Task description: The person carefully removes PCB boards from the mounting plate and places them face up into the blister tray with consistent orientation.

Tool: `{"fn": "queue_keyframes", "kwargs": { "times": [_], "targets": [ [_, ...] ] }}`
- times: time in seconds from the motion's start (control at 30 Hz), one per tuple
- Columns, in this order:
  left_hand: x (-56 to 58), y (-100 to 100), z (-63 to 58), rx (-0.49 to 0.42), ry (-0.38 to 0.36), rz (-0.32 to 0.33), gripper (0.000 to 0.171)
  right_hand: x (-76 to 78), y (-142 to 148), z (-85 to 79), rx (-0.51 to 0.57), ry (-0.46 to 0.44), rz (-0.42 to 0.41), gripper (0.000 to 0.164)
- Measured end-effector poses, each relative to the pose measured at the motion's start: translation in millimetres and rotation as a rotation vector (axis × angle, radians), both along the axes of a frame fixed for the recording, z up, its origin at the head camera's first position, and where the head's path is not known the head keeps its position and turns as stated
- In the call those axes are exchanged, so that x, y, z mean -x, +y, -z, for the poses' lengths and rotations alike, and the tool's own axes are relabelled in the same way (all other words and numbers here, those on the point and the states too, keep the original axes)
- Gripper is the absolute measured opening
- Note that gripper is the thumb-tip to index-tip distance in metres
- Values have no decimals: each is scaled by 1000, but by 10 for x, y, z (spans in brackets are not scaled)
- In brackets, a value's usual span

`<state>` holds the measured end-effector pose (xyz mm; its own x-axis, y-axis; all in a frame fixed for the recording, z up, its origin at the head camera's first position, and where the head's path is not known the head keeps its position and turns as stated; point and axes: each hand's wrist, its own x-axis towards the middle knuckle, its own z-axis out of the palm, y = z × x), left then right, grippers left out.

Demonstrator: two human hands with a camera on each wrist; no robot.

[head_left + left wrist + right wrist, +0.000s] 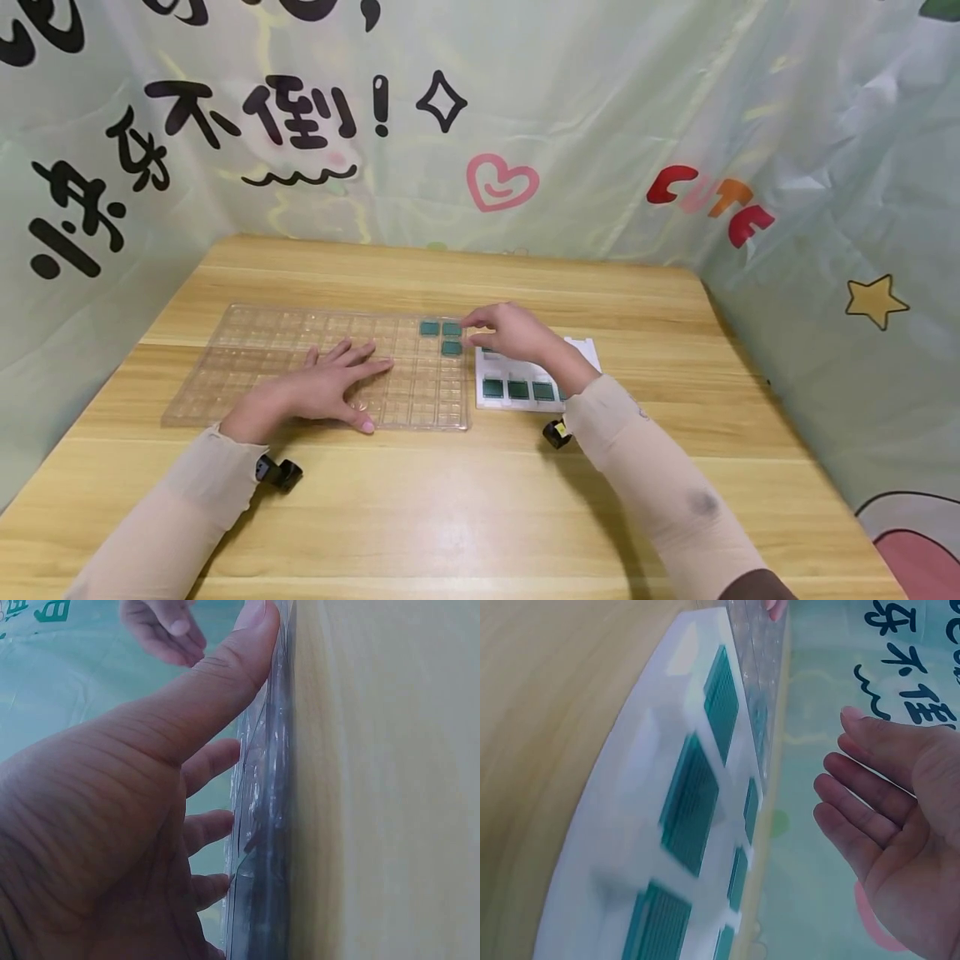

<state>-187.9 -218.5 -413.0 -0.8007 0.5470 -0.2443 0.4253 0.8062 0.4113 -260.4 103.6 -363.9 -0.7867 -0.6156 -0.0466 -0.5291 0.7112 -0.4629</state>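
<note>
On the tabletop point(450, 517) I see the clear tray point(411, 389) left, the white holder point(516, 370) just right, handily close. The left hand point(322, 392), fingers spread and released, apparently steadies the tray; the right hand point(512, 332), fingers loose and empty, is beside its far-right green squares point(452, 348).

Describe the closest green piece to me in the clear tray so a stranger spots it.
On the table, find the wide clear tray beneath the left hand. Three green pieces sit in its far right corner. Your piece is alone in the second row; its neighbours share the farthest.
</note>
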Motion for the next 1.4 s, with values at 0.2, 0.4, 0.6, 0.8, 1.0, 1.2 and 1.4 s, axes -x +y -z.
{"fn": "queue_keyframes", "kwargs": {
  "times": [0.2,0.4,0.6,0.8,1.0,1.2,1.4],
  "targets": [
    [-5,-10,10,10,2,-5,106,-64,146,9,-5,4,9,38],
    [-6,-4,15,3,-1,-6,106,-126,294,-9,-5,15,22,39],
    [-4,-12,16,0,9,-4,106,-186,430,-3,1,26,49,40],
    [-17,-16,14,0,20,-3,105,-255,552,37,35,24,83,42],
    [-22,-21,19,2,28,-1,105,-306,689,59,68,38,97,43],
    [-15,-18,20,7,26,-3,105,-349,853,80,85,18,96,47],
    [-9,-3,4,9,18,2,106,-407,988,127,97,-22,102,52]
  ]
}}
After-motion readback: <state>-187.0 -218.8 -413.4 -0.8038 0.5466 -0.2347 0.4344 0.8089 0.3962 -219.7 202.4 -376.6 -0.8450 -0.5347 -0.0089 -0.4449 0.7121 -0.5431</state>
